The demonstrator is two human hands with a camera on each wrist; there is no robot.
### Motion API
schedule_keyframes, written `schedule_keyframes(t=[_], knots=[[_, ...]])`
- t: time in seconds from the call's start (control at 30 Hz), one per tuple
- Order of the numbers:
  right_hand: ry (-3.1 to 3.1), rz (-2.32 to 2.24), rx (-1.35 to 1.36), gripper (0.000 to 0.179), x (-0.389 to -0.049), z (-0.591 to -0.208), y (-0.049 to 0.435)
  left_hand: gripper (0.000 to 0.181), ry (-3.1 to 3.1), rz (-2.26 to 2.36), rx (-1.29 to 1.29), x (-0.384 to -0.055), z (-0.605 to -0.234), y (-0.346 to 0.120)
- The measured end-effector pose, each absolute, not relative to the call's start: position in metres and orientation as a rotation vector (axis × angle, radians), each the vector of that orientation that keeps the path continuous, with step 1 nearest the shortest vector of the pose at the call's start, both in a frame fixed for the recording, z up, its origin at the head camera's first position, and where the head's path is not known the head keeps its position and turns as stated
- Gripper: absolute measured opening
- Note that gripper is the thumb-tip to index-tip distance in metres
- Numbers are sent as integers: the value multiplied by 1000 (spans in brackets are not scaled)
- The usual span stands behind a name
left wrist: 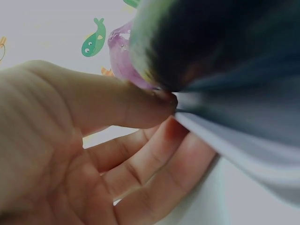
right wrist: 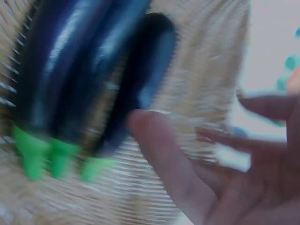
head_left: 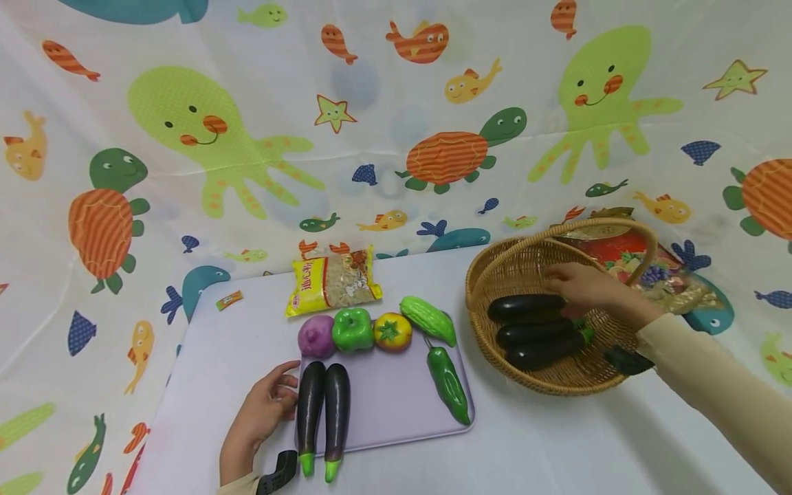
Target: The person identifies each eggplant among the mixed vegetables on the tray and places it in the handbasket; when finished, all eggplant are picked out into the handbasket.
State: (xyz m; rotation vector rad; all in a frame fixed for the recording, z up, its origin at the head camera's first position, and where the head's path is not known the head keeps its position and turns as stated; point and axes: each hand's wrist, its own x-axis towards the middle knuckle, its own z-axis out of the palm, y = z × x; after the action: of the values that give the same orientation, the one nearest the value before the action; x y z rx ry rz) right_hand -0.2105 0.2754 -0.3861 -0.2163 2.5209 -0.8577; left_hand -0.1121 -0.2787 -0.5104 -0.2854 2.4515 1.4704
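Observation:
My left hand (head_left: 262,409) pinches the left edge of a pale purple tray (head_left: 396,412), thumb above and fingertips beneath in the left wrist view. Right beside it lie two eggplants, the left one (head_left: 311,402) and the right one (head_left: 337,409), green ends over the tray's front edge. My right hand (head_left: 578,285) is inside a wicker basket (head_left: 559,388), fingers spread loosely. Three eggplants with green ends lie side by side there: a back one (head_left: 526,306), a middle one (head_left: 533,333) and a front one (head_left: 544,353). In the right wrist view my thumb (right wrist: 159,145) overlaps the nearest eggplant.
Along the tray's back sit a purple onion (head_left: 316,337), a green bell pepper (head_left: 353,330), a tomato (head_left: 392,333) and a bitter melon (head_left: 428,319). A green chili (head_left: 448,385) lies at right. Behind are a yellow food packet (head_left: 334,280), a small wrapper (head_left: 229,300) and a red bag (head_left: 643,251).

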Motion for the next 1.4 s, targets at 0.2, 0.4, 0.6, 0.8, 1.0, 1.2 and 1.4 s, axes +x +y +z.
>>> schedule_keyframes(t=[0.2,0.4,0.6,0.8,1.0,1.2,1.4], knots=[[2948,-158,-899,56,-137,-350,209,62,2448,1474,-291,-110,-508,-279],[3047,40,-1223,62,-76,-357,139,62,2445,1487,-294,-110,-509,-278],[2862,-91,-1425,53,-51,-410,74,62,2444,1487,-297,-108,-510,-281],[2693,-155,-1471,49,-51,-454,10,62,2456,1488,-279,-109,-510,-282],[2883,-84,-1529,52,-51,-482,-25,63,2454,1498,-274,-111,-509,-279],[2981,-130,-1517,53,-51,-496,-36,62,2459,1499,-264,-111,-509,-278],[2948,-153,-1555,47,-47,-498,-42,61,2467,1488,-281,-110,-510,-279]])
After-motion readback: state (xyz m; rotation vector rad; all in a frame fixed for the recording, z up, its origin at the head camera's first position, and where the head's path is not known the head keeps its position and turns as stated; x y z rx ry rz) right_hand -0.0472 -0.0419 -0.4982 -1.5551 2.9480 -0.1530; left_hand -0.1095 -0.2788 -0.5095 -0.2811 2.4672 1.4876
